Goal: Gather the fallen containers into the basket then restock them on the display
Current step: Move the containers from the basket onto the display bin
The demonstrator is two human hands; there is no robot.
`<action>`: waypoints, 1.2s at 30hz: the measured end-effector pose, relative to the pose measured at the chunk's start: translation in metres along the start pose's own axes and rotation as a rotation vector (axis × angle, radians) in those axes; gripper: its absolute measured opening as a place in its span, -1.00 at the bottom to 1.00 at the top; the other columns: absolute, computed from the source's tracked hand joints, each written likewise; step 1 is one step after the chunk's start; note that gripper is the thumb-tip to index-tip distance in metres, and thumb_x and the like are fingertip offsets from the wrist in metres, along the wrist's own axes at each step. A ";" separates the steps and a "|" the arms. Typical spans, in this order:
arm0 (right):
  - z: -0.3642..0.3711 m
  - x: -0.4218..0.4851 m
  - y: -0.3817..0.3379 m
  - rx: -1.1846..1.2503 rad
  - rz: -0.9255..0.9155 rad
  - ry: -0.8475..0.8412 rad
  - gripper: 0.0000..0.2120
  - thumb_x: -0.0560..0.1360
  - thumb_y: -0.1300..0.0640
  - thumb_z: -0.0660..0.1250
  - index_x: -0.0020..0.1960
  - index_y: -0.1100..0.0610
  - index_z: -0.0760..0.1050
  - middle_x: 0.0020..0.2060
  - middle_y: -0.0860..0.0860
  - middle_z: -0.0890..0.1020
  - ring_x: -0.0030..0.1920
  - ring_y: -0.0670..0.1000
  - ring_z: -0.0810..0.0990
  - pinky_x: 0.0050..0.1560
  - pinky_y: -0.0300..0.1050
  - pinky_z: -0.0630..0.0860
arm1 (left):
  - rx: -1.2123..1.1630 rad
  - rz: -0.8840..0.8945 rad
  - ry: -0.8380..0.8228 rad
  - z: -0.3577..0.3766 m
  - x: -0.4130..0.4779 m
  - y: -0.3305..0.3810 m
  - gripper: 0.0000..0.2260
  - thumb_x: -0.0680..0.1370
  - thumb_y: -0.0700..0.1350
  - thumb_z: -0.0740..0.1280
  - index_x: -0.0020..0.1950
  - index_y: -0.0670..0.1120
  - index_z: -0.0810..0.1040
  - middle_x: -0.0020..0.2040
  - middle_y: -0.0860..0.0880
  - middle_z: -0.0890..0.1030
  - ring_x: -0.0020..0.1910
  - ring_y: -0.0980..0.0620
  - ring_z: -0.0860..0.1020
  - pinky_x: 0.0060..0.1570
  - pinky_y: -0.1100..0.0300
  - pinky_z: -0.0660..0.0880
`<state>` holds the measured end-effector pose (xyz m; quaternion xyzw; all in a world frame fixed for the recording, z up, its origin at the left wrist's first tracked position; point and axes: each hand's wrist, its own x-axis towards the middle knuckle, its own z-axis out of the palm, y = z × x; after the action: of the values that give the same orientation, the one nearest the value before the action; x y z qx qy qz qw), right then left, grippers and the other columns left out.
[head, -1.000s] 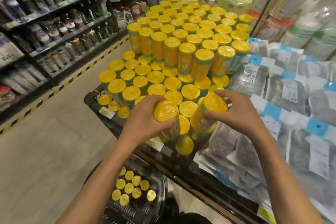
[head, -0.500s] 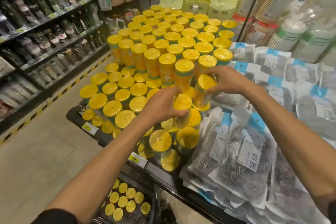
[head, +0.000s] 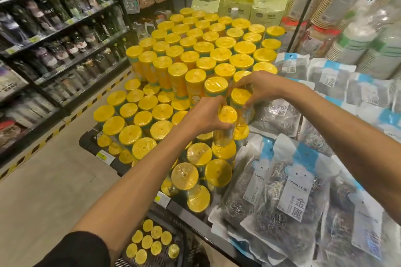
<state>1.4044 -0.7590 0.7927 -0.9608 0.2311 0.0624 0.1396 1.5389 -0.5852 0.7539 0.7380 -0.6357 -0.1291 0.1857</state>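
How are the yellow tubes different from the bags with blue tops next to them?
The yellow containers are round tubes with yellow lids; the bags are flat, clear pouches with blue-and-white tops. Most yellow containers stand upright in tight rows; the bags lie overlapping. The left hand and right hand each grip one of the yellow containers; neither holds a bag. Both sit side by side on the same display.

Bright overhead store light, glare on wrappers, blurred, warped edges

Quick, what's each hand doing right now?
Left hand: grips a yellow-lidded container.
Right hand: grips a second yellow-lidded container.
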 end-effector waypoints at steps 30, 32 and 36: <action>0.009 0.016 -0.001 -0.173 -0.012 0.034 -0.18 0.23 -0.17 0.59 0.41 0.02 0.43 0.17 0.04 0.53 0.18 0.10 0.49 0.06 0.09 0.54 | 0.010 -0.126 0.070 0.006 0.020 0.009 -0.53 0.31 0.21 0.53 -0.14 -0.16 0.53 -0.27 -0.06 0.53 -0.28 -0.05 0.51 -0.32 -0.13 0.45; 0.009 0.016 -0.002 -0.167 -0.002 0.034 -0.18 0.23 -0.16 0.60 0.42 0.03 0.43 0.19 0.05 0.52 0.19 0.10 0.48 0.07 0.08 0.54 | 0.008 -0.130 0.067 0.006 0.019 0.008 -0.51 0.31 0.23 0.53 -0.08 -0.14 0.53 -0.21 -0.05 0.54 -0.24 -0.04 0.51 -0.29 -0.11 0.46; 0.009 0.012 -0.005 -0.168 0.023 0.036 -0.16 0.24 -0.16 0.60 0.43 0.04 0.41 0.22 0.05 0.51 0.22 0.10 0.47 0.11 0.07 0.53 | -0.016 -0.110 0.044 0.006 0.015 0.005 -0.45 0.30 0.25 0.54 0.07 -0.11 0.52 -0.07 -0.02 0.54 -0.12 -0.01 0.50 -0.28 0.01 0.45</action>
<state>1.4169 -0.7570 0.7830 -0.9674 0.2384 0.0661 0.0537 1.5339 -0.6016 0.7515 0.7731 -0.5888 -0.1278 0.1982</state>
